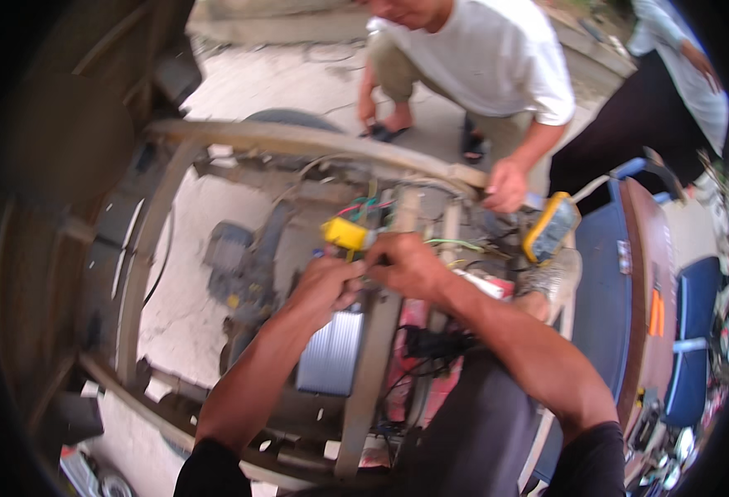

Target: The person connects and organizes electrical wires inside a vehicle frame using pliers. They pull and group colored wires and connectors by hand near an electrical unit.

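Both my hands meet over the middle of a metal vehicle frame (373, 364). My left hand (325, 288) is closed, its fingertips pinched near my right hand's. My right hand (406, 263) is closed too, fingers curled. Blur and the fingers hide what either pinches. Just beyond the fingertips is a small yellow block-shaped piece (345, 234) with a pale end; a thin yellow strip runs from it toward my hands. Red and green wires (363, 205) lie behind it. Below my left hand sits a silver finned metal box (330, 354).
Across the frame crouches a person in a white shirt (497, 58), one hand (507, 185) near a yellow-and-grey multimeter (551, 228). Another person stands at far right. On the right are a blue chair (692, 331) and orange-handled pliers (656, 311) on a brown surface. A dark motor-like part (232, 253) is left.
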Action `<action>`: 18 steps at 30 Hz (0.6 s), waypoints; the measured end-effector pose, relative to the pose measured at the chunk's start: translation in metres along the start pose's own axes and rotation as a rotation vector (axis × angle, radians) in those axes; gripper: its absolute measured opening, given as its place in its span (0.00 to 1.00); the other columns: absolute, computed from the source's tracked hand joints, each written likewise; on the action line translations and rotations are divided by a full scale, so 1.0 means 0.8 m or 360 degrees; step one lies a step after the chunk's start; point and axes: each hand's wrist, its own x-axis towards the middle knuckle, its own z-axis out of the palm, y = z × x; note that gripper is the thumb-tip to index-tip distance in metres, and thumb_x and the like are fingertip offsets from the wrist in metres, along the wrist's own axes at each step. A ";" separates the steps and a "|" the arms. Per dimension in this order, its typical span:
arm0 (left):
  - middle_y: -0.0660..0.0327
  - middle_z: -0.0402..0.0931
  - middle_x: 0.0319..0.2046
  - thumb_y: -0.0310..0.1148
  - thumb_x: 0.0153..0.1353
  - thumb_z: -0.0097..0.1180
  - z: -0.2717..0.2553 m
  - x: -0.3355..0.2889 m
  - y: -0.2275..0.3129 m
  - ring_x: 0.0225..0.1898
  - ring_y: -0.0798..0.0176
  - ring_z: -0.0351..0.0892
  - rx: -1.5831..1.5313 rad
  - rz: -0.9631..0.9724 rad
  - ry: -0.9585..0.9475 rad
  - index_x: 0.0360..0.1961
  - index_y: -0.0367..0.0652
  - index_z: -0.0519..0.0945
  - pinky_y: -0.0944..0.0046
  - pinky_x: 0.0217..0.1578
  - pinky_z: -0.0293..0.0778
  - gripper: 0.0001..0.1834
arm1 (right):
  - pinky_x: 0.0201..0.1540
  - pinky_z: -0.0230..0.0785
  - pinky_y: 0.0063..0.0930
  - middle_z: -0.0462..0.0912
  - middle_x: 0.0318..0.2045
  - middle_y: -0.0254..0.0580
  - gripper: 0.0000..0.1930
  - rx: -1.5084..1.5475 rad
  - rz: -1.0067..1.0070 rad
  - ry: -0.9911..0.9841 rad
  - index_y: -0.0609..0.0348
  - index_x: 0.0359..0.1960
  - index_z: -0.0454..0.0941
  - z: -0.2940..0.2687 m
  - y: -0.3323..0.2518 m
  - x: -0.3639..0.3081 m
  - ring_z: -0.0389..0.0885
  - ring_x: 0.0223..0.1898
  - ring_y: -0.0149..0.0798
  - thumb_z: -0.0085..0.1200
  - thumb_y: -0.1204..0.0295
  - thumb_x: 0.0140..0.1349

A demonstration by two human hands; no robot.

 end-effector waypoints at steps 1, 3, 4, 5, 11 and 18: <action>0.71 0.66 0.18 0.34 0.65 0.60 0.012 -0.005 -0.006 0.16 0.75 0.62 0.0128 0.0209 -0.0022 0.22 0.46 0.74 0.71 0.17 0.58 0.14 | 0.41 0.76 0.44 0.83 0.29 0.54 0.07 -0.0042 -0.0030 -0.0011 0.60 0.29 0.85 -0.005 0.005 -0.004 0.83 0.35 0.54 0.59 0.72 0.50; 0.62 0.79 0.29 0.32 0.65 0.60 0.009 -0.008 -0.018 0.27 0.72 0.76 0.0679 0.0544 0.0177 0.36 0.38 0.80 0.71 0.26 0.72 0.07 | 0.36 0.75 0.45 0.82 0.28 0.55 0.09 -0.0273 -0.0031 -0.0014 0.60 0.31 0.85 0.021 0.035 0.001 0.82 0.32 0.56 0.60 0.70 0.48; 0.56 0.82 0.41 0.30 0.64 0.61 -0.007 -0.021 -0.028 0.40 0.65 0.80 0.0637 0.0808 0.0286 0.46 0.36 0.80 0.65 0.41 0.77 0.12 | 0.37 0.75 0.46 0.81 0.27 0.58 0.10 -0.0293 -0.0028 -0.0134 0.61 0.29 0.85 0.032 0.013 0.016 0.82 0.32 0.57 0.60 0.69 0.46; 0.51 0.80 0.49 0.27 0.63 0.59 -0.006 -0.032 -0.027 0.49 0.56 0.81 0.0979 0.1106 0.0328 0.50 0.35 0.77 0.59 0.52 0.74 0.15 | 0.36 0.74 0.47 0.80 0.24 0.60 0.10 -0.0353 0.0005 0.0002 0.63 0.27 0.85 0.049 0.031 0.017 0.81 0.29 0.58 0.58 0.71 0.44; 0.51 0.77 0.51 0.34 0.69 0.52 -0.019 -0.036 -0.020 0.50 0.47 0.78 0.2667 0.1568 0.0519 0.54 0.45 0.78 0.55 0.45 0.78 0.15 | 0.32 0.75 0.46 0.79 0.20 0.61 0.06 -0.0113 -0.0152 0.0316 0.65 0.18 0.83 0.074 0.049 0.036 0.81 0.25 0.60 0.58 0.75 0.38; 0.52 0.80 0.40 0.34 0.66 0.54 0.017 -0.044 0.000 0.43 0.47 0.79 0.2253 0.1657 0.0435 0.41 0.39 0.82 0.52 0.42 0.76 0.11 | 0.29 0.73 0.46 0.78 0.19 0.60 0.05 -0.0215 -0.0144 0.0271 0.66 0.16 0.81 0.065 0.043 0.032 0.80 0.26 0.61 0.58 0.75 0.38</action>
